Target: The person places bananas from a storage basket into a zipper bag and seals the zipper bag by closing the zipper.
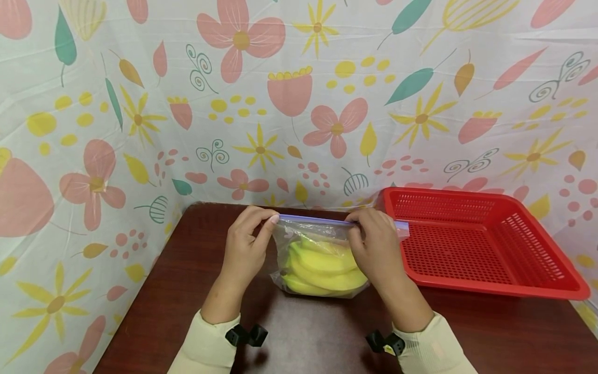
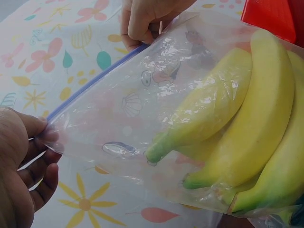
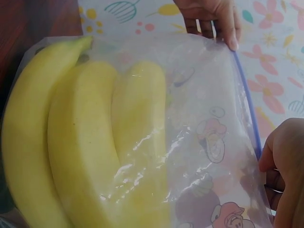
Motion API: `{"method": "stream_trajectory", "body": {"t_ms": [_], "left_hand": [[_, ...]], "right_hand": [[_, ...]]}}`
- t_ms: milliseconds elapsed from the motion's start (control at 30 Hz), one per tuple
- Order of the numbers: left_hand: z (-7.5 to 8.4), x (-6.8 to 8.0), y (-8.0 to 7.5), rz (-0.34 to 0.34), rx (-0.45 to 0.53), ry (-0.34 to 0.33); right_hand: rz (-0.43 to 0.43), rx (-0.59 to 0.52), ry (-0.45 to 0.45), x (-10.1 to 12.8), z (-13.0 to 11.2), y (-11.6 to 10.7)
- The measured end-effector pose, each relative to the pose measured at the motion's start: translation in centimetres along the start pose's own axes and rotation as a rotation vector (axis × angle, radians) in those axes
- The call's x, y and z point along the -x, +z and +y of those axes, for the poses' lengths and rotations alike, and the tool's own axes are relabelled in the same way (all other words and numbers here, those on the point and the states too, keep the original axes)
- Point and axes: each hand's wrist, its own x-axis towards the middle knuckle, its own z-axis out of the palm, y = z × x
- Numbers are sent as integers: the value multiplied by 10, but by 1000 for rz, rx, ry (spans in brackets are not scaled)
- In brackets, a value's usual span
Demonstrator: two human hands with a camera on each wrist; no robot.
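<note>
Pinching the clear plastic zip bag (image 1: 322, 244) of yellow bananas (image 1: 322, 267) by its blue strip, your left hand (image 1: 245, 244) and right hand (image 1: 374, 249) risked leaving a gap unsealed mid-strip.

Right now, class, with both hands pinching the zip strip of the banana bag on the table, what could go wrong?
1. The left hand and right hand pinch only the blue zip strip; the thin film of the zip bag might slip from the fingers or stretch.
2. The bananas fill the lower part of the bag, so lifting it by the strip could strain the seal.
3. The red basket sits close beside the right hand; a sideways pull could knock it.
</note>
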Motion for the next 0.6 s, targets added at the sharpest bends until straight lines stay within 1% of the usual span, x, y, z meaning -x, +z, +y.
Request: {"method": "stream_trajectory", "body": {"t_ms": [600], "left_hand": [[-1, 0, 0, -2, 2, 9]], "right_hand": [[-19, -1, 18, 1, 1, -1]]}}
